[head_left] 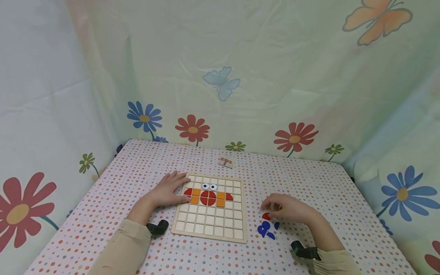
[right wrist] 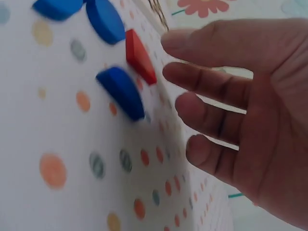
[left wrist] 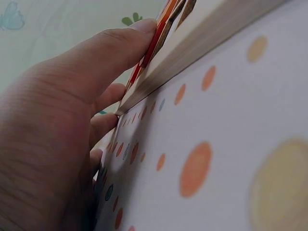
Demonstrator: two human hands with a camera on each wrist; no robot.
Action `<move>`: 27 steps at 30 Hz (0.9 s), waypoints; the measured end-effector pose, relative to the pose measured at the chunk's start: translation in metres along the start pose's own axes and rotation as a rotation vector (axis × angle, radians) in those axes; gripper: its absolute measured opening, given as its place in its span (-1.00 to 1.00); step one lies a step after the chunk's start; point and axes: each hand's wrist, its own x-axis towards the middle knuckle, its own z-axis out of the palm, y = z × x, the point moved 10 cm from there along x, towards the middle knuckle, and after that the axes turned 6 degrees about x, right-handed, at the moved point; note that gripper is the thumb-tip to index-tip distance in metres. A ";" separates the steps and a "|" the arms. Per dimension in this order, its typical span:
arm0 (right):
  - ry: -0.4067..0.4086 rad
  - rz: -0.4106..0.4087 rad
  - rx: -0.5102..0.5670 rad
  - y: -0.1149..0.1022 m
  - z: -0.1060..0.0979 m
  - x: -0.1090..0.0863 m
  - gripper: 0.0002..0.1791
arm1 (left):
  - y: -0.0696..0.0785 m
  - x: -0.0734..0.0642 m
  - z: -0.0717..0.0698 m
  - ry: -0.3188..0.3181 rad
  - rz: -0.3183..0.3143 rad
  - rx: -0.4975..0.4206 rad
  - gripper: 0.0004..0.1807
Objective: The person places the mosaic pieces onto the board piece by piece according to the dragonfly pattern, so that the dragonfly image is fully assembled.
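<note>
A wooden grid board [head_left: 209,229] lies flat on the table. Red quarter-round tiles in its middle form a circle [head_left: 208,198], with orange square tiles [head_left: 221,199] on both sides and two eye tiles [head_left: 209,186] above. My left hand [head_left: 166,191] rests at the board's left edge, fingers extended; its thumb [left wrist: 139,36] touches a red tile there. To the board's right, my right hand [head_left: 290,208] hovers with fingers slightly bent and apart, nothing between them. Just below its fingertips lies a loose red tile [right wrist: 139,57], beside several blue rounded tiles [right wrist: 120,91].
A small picture card [head_left: 227,161] lies beyond the board, toward the back of the dotted tablecloth [head_left: 295,175]. Fabric walls with flowers and butterflies [head_left: 222,84] stand behind the table and at both sides. Each wrist carries a black device [head_left: 159,228].
</note>
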 end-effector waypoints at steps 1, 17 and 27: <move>-0.016 -0.001 0.009 0.002 0.002 0.000 -0.76 | 0.000 0.000 0.000 -0.001 0.000 0.000 -0.11; -0.008 -0.018 0.033 0.014 0.011 0.004 -0.79 | 0.006 -0.001 0.001 -0.010 0.028 0.062 0.10; -0.004 -0.038 0.027 0.012 0.010 0.005 -0.74 | 0.005 -0.002 0.004 -0.057 0.042 0.074 0.02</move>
